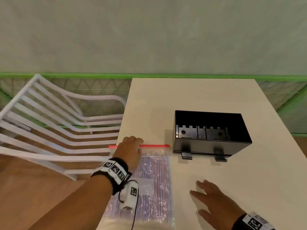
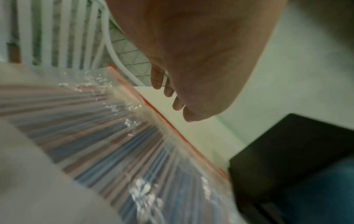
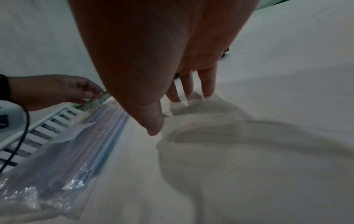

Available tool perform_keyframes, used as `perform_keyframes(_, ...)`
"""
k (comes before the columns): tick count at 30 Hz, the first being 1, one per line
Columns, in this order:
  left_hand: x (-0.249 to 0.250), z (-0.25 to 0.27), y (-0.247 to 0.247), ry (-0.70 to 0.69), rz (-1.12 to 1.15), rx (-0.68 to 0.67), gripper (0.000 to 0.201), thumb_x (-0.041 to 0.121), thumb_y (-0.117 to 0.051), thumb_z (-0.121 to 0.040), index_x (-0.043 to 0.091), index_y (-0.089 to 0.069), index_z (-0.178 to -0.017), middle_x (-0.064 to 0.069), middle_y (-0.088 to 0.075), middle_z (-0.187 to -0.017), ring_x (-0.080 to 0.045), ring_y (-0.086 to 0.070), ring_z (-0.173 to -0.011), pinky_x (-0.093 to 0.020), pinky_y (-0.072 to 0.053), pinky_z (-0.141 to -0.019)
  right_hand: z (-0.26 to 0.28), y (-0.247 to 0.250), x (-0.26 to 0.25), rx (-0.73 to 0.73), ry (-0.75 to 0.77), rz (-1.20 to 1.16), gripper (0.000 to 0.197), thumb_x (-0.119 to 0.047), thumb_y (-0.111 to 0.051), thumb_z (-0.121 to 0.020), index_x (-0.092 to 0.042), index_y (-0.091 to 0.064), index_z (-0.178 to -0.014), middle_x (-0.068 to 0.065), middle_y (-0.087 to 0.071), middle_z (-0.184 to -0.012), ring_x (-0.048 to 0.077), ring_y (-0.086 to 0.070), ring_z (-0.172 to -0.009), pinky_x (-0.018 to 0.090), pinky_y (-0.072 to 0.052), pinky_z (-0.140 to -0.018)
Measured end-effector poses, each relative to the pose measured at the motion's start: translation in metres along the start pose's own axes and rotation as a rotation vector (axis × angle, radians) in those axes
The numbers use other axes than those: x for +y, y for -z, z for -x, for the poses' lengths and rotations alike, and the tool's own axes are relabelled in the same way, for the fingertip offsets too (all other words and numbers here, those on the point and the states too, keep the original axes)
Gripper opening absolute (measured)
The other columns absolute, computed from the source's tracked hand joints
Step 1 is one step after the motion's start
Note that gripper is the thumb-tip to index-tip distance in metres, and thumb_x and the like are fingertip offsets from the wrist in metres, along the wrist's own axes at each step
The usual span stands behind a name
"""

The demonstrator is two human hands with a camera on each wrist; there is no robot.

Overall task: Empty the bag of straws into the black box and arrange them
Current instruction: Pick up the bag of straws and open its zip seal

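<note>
Straws (image 1: 152, 176) lie sealed inside a clear zip bag (image 1: 157, 201) flat on the near left of the white table (image 1: 216, 97). The left hand (image 1: 128, 151) hovers over the bag's red zip strip (image 1: 156, 145), fingers loosely extended and gripping nothing. The right hand (image 1: 214, 200) rests spread and flat on the table, right of the bag. The black box (image 1: 211, 135) stands open and apart, further back on the right.

A white table (image 1: 207, 97) carries everything. A clear bag of straws (image 1: 154, 176) lies flat on it. A black box (image 1: 211, 146) stands just beside.
</note>
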State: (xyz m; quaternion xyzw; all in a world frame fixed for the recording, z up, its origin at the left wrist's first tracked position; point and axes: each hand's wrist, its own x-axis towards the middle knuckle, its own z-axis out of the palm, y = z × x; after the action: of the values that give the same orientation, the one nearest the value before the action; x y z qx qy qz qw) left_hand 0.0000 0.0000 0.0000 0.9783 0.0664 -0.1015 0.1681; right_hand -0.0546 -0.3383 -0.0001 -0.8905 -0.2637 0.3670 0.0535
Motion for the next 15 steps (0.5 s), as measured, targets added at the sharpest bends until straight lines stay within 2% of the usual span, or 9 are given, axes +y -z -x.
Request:
perform_keyframes(4,-0.012,-0.020,-0.006,0.108,-0.154,-0.143,0.042,0.026,-0.047,-0.095,0.022,-0.046,-0.136,-0.007,-0.054,-0.130,-0.029,-0.049,-0.119,-0.047,-0.047,-0.100,-0.003,0.002,0.003,-0.029,-0.009,0.008,0.064,-0.051,-0.047,-0.100,-0.044,-0.019,-0.158,-0.013,0.005,-0.171,0.015,0.008,-0.157,0.035,-0.022,-0.124)
perform_keyframes(7,-0.017,-0.027,-0.003,0.163,-0.184,-0.199,0.034,0.037,-0.053,-0.091,0.027,-0.054,-0.124,-0.002,-0.059,-0.121,-0.029,-0.051,-0.117,-0.044,-0.044,-0.097,-0.005,0.004,0.002,-0.022,-0.015,-0.008,0.063,-0.054,-0.048,-0.099,-0.045,-0.024,-0.156,-0.015,-0.002,-0.170,0.013,0.003,-0.157,0.034,-0.027,-0.122)
perform_keyframes(9,-0.013,-0.024,0.008,0.115,-0.134,-0.243,0.016,0.035,-0.060,-0.088,0.029,-0.064,-0.101,0.002,-0.064,-0.106,-0.024,-0.059,-0.103,-0.038,-0.048,-0.085,-0.005,0.010,0.003,0.008,-0.028,-0.064,0.059,-0.053,-0.049,-0.098,-0.045,-0.031,-0.153,-0.013,-0.017,-0.167,0.013,-0.009,-0.155,0.031,-0.029,-0.120)
perform_keyframes(11,-0.006,-0.015,0.020,0.017,-0.055,-0.275,0.006,0.028,-0.062,-0.089,0.024,-0.066,-0.087,0.002,-0.061,-0.095,-0.018,-0.061,-0.085,-0.029,-0.046,-0.068,-0.007,0.022,0.000,0.071,-0.024,-0.196,0.051,-0.049,-0.051,-0.100,-0.046,-0.039,-0.149,-0.012,-0.040,-0.154,0.010,-0.034,-0.144,0.026,-0.034,-0.115)
perform_keyframes(13,0.003,0.001,0.035,-0.075,-0.003,-0.276,0.010,0.025,-0.060,-0.093,0.022,-0.066,-0.085,0.003,-0.057,-0.091,-0.013,-0.056,-0.076,-0.023,-0.038,-0.061,-0.011,0.037,-0.006,0.199,-0.005,-0.397,0.044,-0.043,-0.055,-0.100,-0.047,-0.045,-0.142,-0.014,-0.055,-0.136,0.001,-0.052,-0.124,0.023,-0.043,-0.107)
perform_keyframes(15,0.012,0.023,0.053,-0.166,0.000,-0.259,0.011,0.024,-0.059,-0.095,0.022,-0.064,-0.085,0.004,-0.059,-0.089,-0.014,-0.056,-0.076,-0.022,-0.036,-0.061,-0.015,0.052,-0.017,0.347,0.013,-0.527,0.047,-0.040,-0.058,-0.100,-0.044,-0.045,-0.145,-0.018,-0.059,-0.129,-0.002,-0.056,-0.116,0.022,-0.048,-0.102)
